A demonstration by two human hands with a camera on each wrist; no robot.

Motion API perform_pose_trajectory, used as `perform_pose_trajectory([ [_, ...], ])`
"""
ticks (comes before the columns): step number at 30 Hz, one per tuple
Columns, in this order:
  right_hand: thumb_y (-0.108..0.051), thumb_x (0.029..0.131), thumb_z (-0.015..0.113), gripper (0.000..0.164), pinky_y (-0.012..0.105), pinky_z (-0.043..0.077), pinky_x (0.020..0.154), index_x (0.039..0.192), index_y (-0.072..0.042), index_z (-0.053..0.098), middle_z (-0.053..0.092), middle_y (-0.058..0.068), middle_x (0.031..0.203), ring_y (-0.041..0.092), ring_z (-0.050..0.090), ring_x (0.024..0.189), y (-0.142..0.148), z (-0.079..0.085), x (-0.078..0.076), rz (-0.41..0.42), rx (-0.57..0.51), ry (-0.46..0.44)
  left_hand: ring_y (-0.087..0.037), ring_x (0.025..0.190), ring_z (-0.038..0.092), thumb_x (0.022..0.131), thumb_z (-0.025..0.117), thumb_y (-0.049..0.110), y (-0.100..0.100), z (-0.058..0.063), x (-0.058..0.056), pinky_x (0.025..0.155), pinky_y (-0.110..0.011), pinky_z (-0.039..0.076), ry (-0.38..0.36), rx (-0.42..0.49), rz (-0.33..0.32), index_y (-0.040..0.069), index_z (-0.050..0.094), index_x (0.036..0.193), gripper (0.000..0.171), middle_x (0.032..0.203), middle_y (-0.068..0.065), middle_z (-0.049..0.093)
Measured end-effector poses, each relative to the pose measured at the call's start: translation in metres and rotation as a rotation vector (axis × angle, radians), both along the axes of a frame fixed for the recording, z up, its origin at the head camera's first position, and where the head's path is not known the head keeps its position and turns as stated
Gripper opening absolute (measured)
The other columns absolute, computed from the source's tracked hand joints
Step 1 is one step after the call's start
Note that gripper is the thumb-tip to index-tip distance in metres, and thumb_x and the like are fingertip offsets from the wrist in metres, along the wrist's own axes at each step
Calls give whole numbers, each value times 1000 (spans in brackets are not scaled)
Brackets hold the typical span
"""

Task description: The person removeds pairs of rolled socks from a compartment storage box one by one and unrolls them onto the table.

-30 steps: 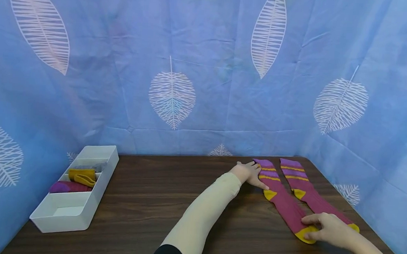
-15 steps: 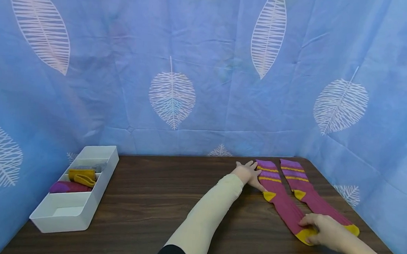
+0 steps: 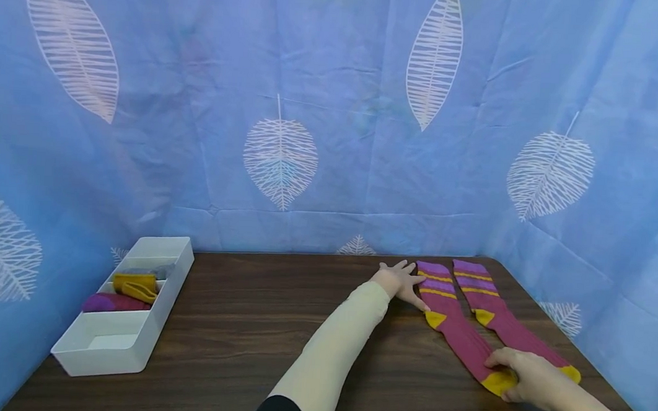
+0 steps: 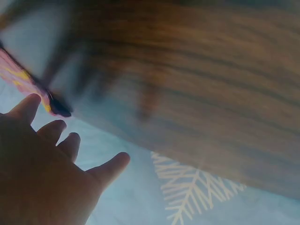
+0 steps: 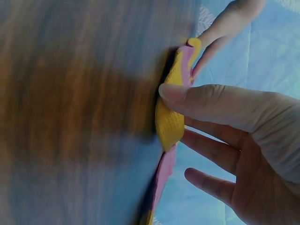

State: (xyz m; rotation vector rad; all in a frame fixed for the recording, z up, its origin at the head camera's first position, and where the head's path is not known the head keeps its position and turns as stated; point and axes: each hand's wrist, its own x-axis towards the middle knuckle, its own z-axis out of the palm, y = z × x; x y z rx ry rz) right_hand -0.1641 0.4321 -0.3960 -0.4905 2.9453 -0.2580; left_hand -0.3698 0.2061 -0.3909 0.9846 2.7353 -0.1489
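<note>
Two maroon socks with purple cuffs, yellow stripes, and yellow heels and toes lie flat on the table's right side. My left hand, fingers spread, rests at the cuff end of the nearer sock, its thumb by the heel. At that sock's toe end is my right hand. In the right wrist view its thumb touches the yellow toe, while the other fingers extend loosely beyond it. The second sock lies alongside to the right, its toe partly behind the right hand.
At the left of the dark wooden table stands a white divided box. Its compartments hold a rolled maroon and purple sock, a folded mustard sock and something grey. A blue leaf-print curtain hangs behind.
The nearer sock's cuff has shifted slightly right, closer to the second sock. My left hand stays beside the cuff, and my right hand has moved a little at the toe.
</note>
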Motion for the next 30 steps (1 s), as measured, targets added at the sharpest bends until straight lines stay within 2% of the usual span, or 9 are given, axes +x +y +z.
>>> perform_pose_trajectory([
  [4,-25,73,84,40,43,53,79,109,-17,68,68,4,113,29,63,101,-5,2,-4,-48,-12,-45,-9,153,2,82,41,82,-10,4,-4,121,-53,17,57,-5,-43,49,14,152,82,165,14,4],
  [7,-24,75,83,40,44,54,80,111,-16,69,67,6,116,36,62,104,-8,6,-5,-54,-38,-48,-9,153,2,84,38,82,-21,12,-6,121,-53,17,99,-2,-76,48,15,153,81,165,12,4],
  [11,-28,77,81,39,35,54,78,112,-18,70,68,2,115,34,62,105,-8,12,-6,-22,-22,22,-9,153,0,84,35,83,-39,25,-6,121,-53,17,149,-13,-101,49,12,153,80,165,12,2],
  [13,-30,77,80,39,34,54,78,112,-19,70,68,0,114,34,62,106,-9,15,-7,-13,-6,61,-9,153,-1,84,33,83,-49,31,-4,121,-54,16,169,-23,-112,50,10,152,80,165,12,1],
  [20,-30,82,76,39,47,54,82,116,-12,68,69,5,115,36,63,106,-20,29,-12,-53,-46,75,-13,154,1,85,34,81,-88,47,10,121,-57,11,209,10,-175,47,11,153,80,166,10,2],
  [26,-33,87,71,38,51,54,82,117,-10,68,69,11,117,35,65,105,-39,38,-17,-64,-87,165,-15,154,5,86,36,80,-129,57,26,119,-60,15,200,76,-154,45,16,153,78,165,9,8],
  [30,-36,88,70,38,51,54,83,116,-11,68,70,8,114,33,66,104,-54,44,-21,-63,-108,218,-17,154,10,88,35,78,-155,63,36,119,-60,17,209,113,-131,43,19,153,76,165,7,13],
])
